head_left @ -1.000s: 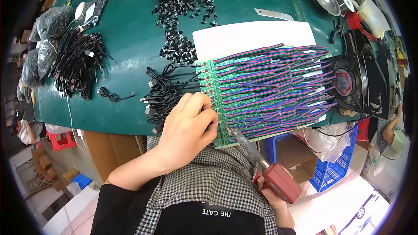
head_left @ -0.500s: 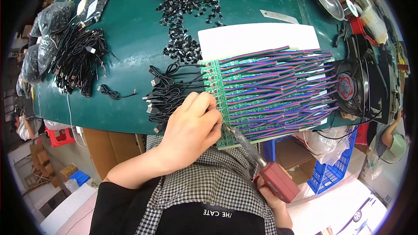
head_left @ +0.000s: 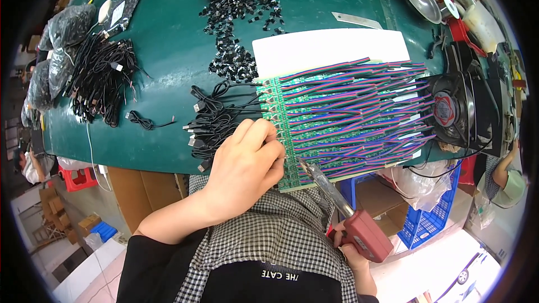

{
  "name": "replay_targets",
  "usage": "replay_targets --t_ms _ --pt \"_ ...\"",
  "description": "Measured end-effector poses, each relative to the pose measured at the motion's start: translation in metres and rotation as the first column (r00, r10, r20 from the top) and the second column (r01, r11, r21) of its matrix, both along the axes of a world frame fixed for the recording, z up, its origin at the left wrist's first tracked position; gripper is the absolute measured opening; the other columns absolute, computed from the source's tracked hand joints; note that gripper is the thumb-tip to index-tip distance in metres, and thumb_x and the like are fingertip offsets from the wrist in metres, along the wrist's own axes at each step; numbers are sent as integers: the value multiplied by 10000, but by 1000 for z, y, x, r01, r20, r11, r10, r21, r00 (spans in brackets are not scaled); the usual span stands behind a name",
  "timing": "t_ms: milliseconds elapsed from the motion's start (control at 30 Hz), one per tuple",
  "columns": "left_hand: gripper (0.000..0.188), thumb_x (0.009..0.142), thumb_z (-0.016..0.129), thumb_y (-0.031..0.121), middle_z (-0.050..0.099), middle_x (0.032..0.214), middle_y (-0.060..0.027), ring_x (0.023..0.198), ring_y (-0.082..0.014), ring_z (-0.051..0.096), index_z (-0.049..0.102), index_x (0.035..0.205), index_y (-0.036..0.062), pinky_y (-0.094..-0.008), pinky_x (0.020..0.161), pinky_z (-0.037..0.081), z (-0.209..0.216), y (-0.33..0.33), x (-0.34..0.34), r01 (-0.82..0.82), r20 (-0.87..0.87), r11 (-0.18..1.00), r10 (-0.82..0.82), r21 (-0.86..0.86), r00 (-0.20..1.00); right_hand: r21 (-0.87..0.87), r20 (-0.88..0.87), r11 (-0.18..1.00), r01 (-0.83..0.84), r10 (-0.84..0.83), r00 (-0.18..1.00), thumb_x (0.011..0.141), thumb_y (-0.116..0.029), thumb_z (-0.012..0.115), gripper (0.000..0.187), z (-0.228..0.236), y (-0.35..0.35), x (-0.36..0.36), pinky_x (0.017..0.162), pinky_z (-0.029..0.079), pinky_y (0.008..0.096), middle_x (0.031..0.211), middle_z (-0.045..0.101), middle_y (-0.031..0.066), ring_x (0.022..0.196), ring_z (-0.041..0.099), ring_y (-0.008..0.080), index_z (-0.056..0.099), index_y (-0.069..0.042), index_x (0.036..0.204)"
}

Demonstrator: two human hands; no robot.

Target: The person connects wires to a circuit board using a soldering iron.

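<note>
A panel of green circuit boards (head_left: 287,160) lies in front of me, with rows of multicoloured ribbon wires (head_left: 348,106) stretching right from it. Black USB cables (head_left: 216,126) are gathered along its left edge; the upper ones are joined to the boards. My left hand (head_left: 247,160) is closed in a pinch over that left edge, and its own fingers hide what they grip. Low on the right, my right hand (head_left: 355,255) grips the dark red handle of a soldering iron (head_left: 368,235). The iron's metal tip points up-left, over the boards just right of my left fingers.
Small black parts (head_left: 238,28) are heaped at the back. More black cables (head_left: 101,78) lie left, with one loose cable (head_left: 147,120) nearer. A white sheet (head_left: 331,47) sits under the panel, a blade (head_left: 356,20) behind it. A round fan (head_left: 452,109) stands right; a blue crate (head_left: 424,227) is below.
The soldering iron has shifted slightly to the right, its tip drawing away from my left fingers. My left hand keeps its pinch in nearly the same place.
</note>
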State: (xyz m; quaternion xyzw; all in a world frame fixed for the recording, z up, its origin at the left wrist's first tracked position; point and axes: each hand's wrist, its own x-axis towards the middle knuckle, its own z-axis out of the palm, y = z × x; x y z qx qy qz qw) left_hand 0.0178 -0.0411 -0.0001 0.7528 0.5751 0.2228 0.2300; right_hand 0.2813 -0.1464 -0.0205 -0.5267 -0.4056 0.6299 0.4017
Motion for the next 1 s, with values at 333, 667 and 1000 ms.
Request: replay_targets --t_ms 333,667,1000 --pt "149 654 688 46 516 867 -28 784 -186 530 598 773 58 -305 608 476 -16 6 -20 183 100 971 -199 152 975 -106 -121 994 25 -38 992 667 -221 790 515 3 -1 0 504 390 210 644 570 72 533 526 112 587 139 976" --pt "162 643 678 73 494 833 -37 736 -183 517 589 779 72 -294 543 457 0 16 -19 380 -64 921 -375 92 925 -11 22 995 -97 98 995 682 -238 765 495 -3 -6 10 539 438 229 735 624 93 557 572 135 605 113 993" --pt "91 649 621 115 468 818 -36 811 -160 519 549 681 71 -266 565 483 17 24 -5 401 -235 916 -394 -20 889 -4 83 995 -98 98 992 671 -226 780 590 -11 -14 18 604 503 270 777 659 99 638 640 193 574 120 1102"
